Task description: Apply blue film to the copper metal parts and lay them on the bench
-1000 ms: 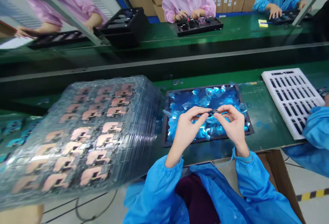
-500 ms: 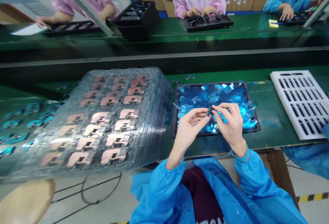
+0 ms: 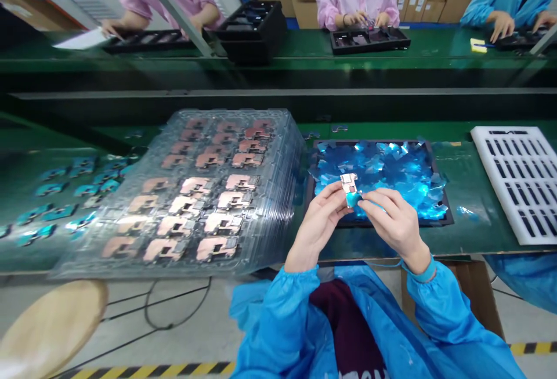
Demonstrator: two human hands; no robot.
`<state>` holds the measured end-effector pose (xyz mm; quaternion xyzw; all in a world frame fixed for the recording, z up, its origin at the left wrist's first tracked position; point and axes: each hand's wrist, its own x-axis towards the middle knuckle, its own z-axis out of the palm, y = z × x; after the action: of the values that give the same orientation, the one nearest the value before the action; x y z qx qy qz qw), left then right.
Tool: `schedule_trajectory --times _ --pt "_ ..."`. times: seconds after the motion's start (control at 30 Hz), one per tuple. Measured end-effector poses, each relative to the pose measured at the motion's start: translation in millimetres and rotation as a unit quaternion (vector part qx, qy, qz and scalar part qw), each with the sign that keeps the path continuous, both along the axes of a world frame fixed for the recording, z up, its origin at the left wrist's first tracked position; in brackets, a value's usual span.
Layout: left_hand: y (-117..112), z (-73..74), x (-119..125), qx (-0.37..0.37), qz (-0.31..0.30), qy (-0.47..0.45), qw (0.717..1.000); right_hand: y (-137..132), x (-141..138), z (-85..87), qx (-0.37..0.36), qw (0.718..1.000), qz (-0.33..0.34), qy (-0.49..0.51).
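My left hand (image 3: 319, 219) grips a small circuit board (image 3: 348, 183) by its left edge, over the near part of a black tray. Its upper part shows a pale metallic face, and a piece of shiny blue film (image 3: 352, 199) covers its lower end. At that end, the fingertips of my right hand (image 3: 394, 222) are pinched together on the edge of the film; the exact contact is too small to make out. Beneath and behind both hands lies the black tray (image 3: 448, 216), heaped with loose blue film pieces (image 3: 383, 161).
To the left rises a stack of clear plastic trays (image 3: 278, 193) holding copper-coloured boards. Several blue-covered boards (image 3: 52, 187) lie farther left. A white slotted rack (image 3: 513, 193) with dark strips stands at right. Across a raised rail, co-workers' hands (image 3: 361, 18) work over black trays.
The board in my hands has turned from a dark, edge-on look to showing its metallic face and blue film. The whole view has shifted, moving the scene rightward.
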<state>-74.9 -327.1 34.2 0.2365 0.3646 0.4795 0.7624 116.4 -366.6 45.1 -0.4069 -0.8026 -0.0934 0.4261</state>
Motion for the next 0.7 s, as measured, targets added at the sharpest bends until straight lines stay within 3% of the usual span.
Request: schedule_trajectory --times 0.17,0.27,0.33,0.4,0.47,0.57,0.63,0.7 --pt "6 -1.8 -7 -0.020 0.042 -0.010 0.999 -6 1 -3.9 -0.014 0.999 0.033 0.006" --pt "10 -1.6 -5 -0.024 0.108 -0.002 0.994 -8 1 -9.2 -0.035 0.997 0.034 0.056" --pt "6 1.9 -3 -0.010 0.159 0.009 0.987 -6 5 -14.4 -0.052 0.991 -0.013 0.122" --pt "-4 10.5 -4 0.025 0.184 0.034 0.982 1 16 -22.3 -0.096 0.973 -0.102 0.184" --pt "-20 25.1 -13 0.065 0.172 0.076 0.980 13 34 -33.9 -0.160 0.945 -0.197 0.205" --pt "-44 58.0 -43 0.119 0.137 0.164 0.969 39 69 -56.3 -0.232 0.909 -0.307 0.158" --pt "-47 84.1 -76 0.159 0.138 0.253 0.944 52 90 -70.2 -0.267 0.886 -0.364 0.105" --pt "-33 107.9 -115 0.197 0.151 0.361 0.899 59 103 -80.1 -0.294 0.868 -0.396 0.058"
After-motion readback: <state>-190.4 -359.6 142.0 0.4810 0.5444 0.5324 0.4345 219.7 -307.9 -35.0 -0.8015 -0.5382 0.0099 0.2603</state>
